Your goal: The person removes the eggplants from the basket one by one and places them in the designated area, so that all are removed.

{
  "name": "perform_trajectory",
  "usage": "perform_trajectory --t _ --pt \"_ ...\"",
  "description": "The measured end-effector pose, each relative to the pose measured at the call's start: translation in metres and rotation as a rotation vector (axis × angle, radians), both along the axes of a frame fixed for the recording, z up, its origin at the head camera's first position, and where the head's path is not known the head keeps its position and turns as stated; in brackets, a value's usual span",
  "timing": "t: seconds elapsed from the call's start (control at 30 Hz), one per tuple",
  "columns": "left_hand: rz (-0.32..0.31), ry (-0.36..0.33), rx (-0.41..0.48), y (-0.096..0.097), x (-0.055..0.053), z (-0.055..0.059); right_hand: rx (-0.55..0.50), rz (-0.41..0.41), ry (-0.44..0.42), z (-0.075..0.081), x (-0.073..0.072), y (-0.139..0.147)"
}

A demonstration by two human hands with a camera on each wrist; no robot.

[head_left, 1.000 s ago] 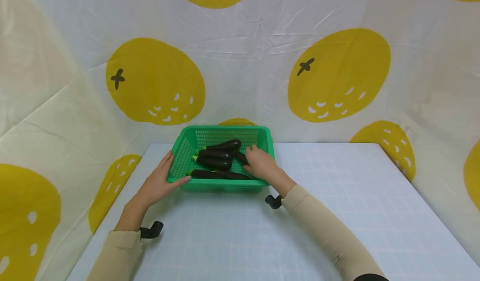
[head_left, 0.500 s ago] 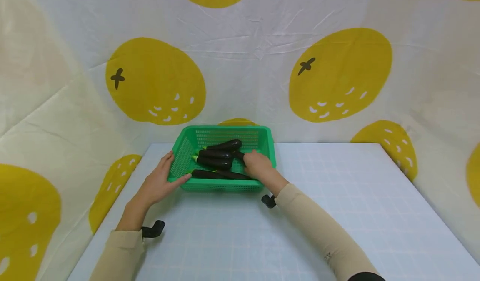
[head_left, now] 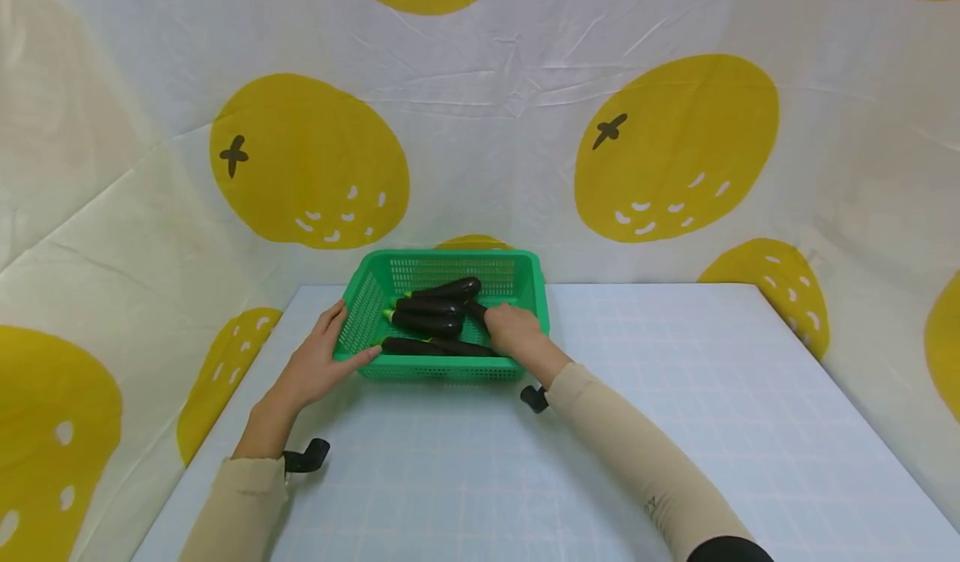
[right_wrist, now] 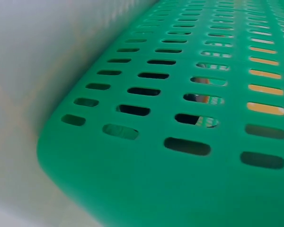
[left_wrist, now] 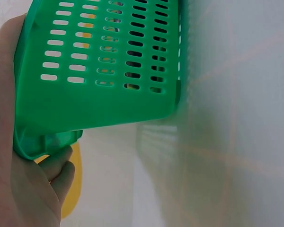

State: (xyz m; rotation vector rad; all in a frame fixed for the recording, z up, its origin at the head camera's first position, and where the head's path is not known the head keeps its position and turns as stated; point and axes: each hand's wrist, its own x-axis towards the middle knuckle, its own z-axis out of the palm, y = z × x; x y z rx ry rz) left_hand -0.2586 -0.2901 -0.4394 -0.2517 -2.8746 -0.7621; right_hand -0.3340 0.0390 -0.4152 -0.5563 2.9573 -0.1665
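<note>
A green plastic basket [head_left: 442,363] stands at the back of the table, with several dark eggplants inside. My left hand [head_left: 318,370] holds its front left corner, thumb over the front rim and fingers along the left side; in the left wrist view, fingertips [left_wrist: 64,177] hook around the rim. Reaching into the right part, my right hand [head_left: 514,333] grips an eggplant [head_left: 477,312] that is partly covered by the hand. To its left lie stacked eggplants [head_left: 426,323] with green stems pointing left. Another eggplant [head_left: 408,346] lies along the front wall, partly hidden by the rim.
The table [head_left: 675,395] has a pale checked cover. A white cloth with yellow fruit prints [head_left: 678,149] hangs behind and at both sides. Black wrist mounts [head_left: 307,456] stick out from beige sleeves [head_left: 637,462]. Perforated basket wall [right_wrist: 146,189] fills most of the right wrist view.
My right hand has moved slightly down and toward the front inside the basket, its fingers closing around the eggplant. My left hand and the basket stay in place.
</note>
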Motion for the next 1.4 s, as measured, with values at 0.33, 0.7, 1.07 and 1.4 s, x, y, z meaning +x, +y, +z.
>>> perform_trajectory --t 0.33,0.7,1.07,1.4 --pt "-0.002 -0.010 -0.017 0.000 -0.002 0.002 0.040 0.029 -0.020 0.012 0.006 0.002" --pt "0.003 -0.007 -0.033 -0.002 0.000 0.004 -0.042 0.064 -0.081 0.036 0.014 0.011" --pt "-0.001 -0.021 -0.026 -0.002 0.000 0.001 -0.225 0.143 -0.182 0.043 0.011 0.029" --pt "0.002 -0.026 -0.011 0.000 0.003 0.002 -0.393 0.237 -0.218 0.051 0.008 0.045"
